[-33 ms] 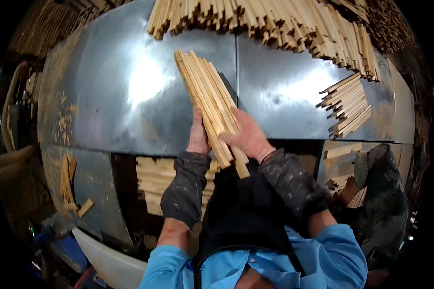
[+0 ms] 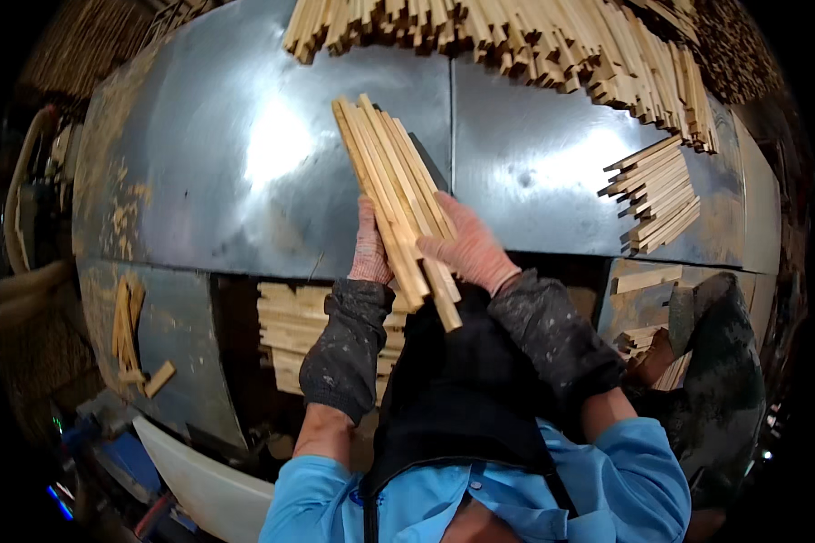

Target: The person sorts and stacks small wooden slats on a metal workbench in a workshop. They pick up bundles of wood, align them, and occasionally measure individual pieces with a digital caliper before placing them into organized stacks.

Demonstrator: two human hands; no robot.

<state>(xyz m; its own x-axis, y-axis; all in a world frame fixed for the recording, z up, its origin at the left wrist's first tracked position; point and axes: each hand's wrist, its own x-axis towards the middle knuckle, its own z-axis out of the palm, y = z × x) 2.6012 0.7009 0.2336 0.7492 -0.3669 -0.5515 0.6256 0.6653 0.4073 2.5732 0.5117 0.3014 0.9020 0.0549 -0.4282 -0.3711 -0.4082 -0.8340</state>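
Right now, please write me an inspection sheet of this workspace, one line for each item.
Surface: grey metal table, shiny, with sawdust at its left.
Job's things: bundle of wooden sticks, tilted, held above the table.
Clutter: long stick pile along the far edge; small stack at right; loose sticks lower left.
Grips: left hand and right hand, both gloved, closed on the bundle.
Cables: nothing seen.
Surroundings: more sticks below the table; dark workshop.

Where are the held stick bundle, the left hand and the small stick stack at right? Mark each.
stick bundle (image 2: pixel 385 163), head view, on the upper sticks above the hands.
left hand (image 2: pixel 371 246), head view, on the glove's back.
small stick stack (image 2: pixel 659 195), head view, on its middle sticks.
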